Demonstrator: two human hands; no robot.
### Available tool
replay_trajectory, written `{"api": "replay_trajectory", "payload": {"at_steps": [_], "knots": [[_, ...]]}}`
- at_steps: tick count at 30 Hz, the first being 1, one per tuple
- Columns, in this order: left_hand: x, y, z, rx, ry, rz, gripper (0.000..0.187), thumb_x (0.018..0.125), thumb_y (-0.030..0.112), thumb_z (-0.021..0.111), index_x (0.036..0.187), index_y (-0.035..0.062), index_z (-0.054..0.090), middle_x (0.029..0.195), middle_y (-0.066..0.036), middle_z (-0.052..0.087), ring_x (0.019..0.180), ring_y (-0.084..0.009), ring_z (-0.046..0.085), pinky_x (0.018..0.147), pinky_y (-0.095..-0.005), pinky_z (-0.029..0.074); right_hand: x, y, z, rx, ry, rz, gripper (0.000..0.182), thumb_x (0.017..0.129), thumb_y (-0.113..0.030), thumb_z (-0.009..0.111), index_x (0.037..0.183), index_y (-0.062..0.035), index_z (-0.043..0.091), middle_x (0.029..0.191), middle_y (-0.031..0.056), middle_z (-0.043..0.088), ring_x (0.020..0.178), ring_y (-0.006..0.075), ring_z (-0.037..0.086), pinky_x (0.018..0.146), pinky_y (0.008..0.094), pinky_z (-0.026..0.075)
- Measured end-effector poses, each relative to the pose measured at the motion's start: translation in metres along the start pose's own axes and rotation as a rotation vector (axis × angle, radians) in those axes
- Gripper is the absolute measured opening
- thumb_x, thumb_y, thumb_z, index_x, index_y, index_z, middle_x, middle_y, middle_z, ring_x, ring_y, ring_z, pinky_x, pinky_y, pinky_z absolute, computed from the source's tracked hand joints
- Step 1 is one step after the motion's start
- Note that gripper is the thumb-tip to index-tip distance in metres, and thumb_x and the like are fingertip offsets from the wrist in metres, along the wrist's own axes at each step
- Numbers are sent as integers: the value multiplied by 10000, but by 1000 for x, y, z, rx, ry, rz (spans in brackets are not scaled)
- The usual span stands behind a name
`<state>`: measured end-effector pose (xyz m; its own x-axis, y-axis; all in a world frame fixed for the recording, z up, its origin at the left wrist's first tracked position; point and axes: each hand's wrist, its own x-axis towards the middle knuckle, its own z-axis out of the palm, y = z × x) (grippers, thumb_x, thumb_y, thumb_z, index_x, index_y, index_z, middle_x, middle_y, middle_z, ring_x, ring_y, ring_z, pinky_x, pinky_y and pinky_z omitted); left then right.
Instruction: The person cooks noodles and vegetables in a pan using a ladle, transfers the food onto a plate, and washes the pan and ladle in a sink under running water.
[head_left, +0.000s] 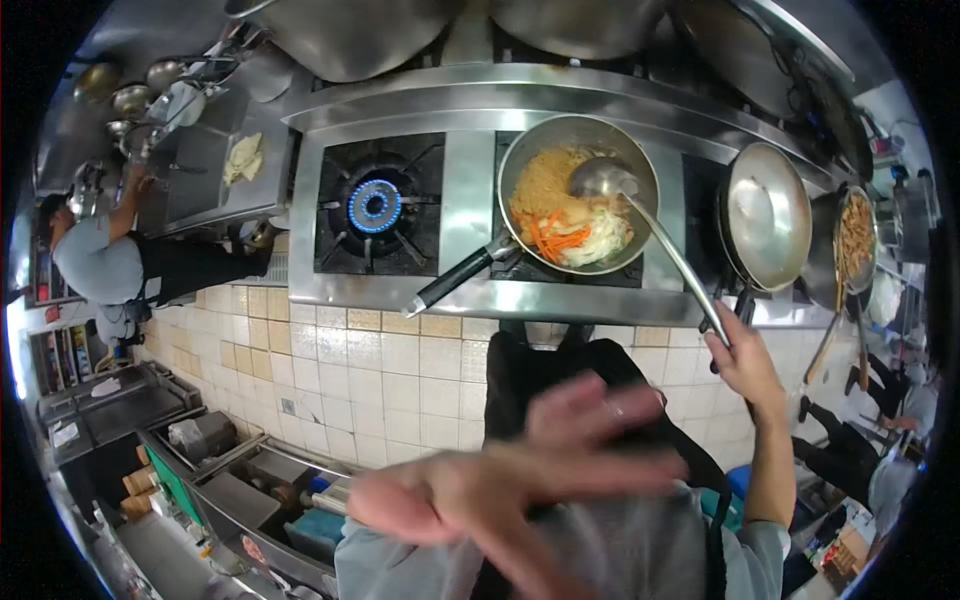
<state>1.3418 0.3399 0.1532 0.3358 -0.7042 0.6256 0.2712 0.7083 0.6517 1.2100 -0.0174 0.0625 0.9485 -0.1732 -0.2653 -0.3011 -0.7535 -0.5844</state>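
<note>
My right hand point(745, 360) is wrapped round the end of a long-handled metal ladle point(672, 240). The ladle's bowl rests in a wok point(508, 160), on top of the food. In that wok are noodles point(555, 180), orange carrot strips point(555, 238) and pale shredded vegetables point(603, 240). The wok stands on a stove burner, its black handle point(455, 280) pointing down and left. Close to the camera, my left hand point(520, 480) is in the air before my body, smeared by motion. Its fingers are spread and nothing shows in them.
Left of the wok, a gas burner point(374, 205) is lit with a blue flame. A second pan point(768, 215) and a pan of brown food point(856, 240) stand to the right. Large pots point(350, 40) line the back. Another person point(100, 250) works at the left counter; others are at far right.
</note>
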Motion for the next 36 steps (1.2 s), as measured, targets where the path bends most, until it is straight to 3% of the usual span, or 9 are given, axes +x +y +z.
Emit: {"api": "replay_trajectory", "payload": {"at_steps": [1,2,3,4,6,10,13,16,36], "knots": [[-20,0,-17,46,91,-55,1075,893,846,-23,1193,159,747,1568,-382,272,1507,-549,82,1158,-665,-57,-12,-10,-18,-9,-27,84,477,923,-83,663,1367,25,525,982,297,673,894,470,673,766,462,526],[-29,-12,-21,1,506,70,995,920,849,114,1204,128,738,1557,-328,354,1489,-506,215,1185,-625,82,-23,-8,-34,-98,-23,37,484,919,-78,664,1373,20,526,984,295,672,898,457,678,779,449,529],[-41,7,-54,708,549,-374,809,978,739,325,1247,77,704,1519,-286,436,1461,-429,329,1182,-554,210,-32,-8,-48,-164,16,-23,499,909,-75,674,1379,6,529,976,277,682,892,453,676,785,444,533],[-48,11,-76,1230,537,-523,680,966,591,523,1328,27,638,1494,-255,477,1444,-383,379,1176,-502,249,-39,-9,-62,-232,40,-74,502,900,-71,679,1375,0,535,968,263,686,886,448,675,776,451,534],[-81,-11,-116,1641,462,-797,691,906,440,690,1415,-4,542,1459,-279,501,1340,-430,493,1134,-506,340,-44,-16,-89,-317,78,-127,506,890,-66,683,1372,-6,541,960,249,691,880,443,674,767,459,536],[-112,-38,-155,1506,382,-1226,672,895,429,706,1413,36,538,1264,-290,632,1150,-427,634,978,-467,507,-44,-48,-118,-560,-67,-30,518,834,-28,689,1338,-7,574,976,234,699,852,432,674,747,486,530],[-118,-45,-176,1449,364,-1293,583,907,401,705,1365,65,573,1179,-246,678,1084,-412,660,906,-479,533,-29,-54,-110,-576,-130,-58,513,814,-25,694,1316,-3,593,919,228,693,790,431,659,708,508,509],[-132,-48,-197,1620,299,-1054,487,928,351,683,1351,131,586,1061,-192,701,941,-406,689,802,-499,552,-14,-47,-82,-546,-209,-84,521,822,-51,690,1331,1,586,911,242,693,822,434,669,722,496,522],[-129,-43,-210,1677,337,-966,468,920,330,692,1344,148,618,1042,-187,700,956,-389,684,822,-477,544,83,-1,-18,-362,-40,-280,496,952,-132,633,1428,-79,504,919,225,666,802,444,662,705,521,518]]}}
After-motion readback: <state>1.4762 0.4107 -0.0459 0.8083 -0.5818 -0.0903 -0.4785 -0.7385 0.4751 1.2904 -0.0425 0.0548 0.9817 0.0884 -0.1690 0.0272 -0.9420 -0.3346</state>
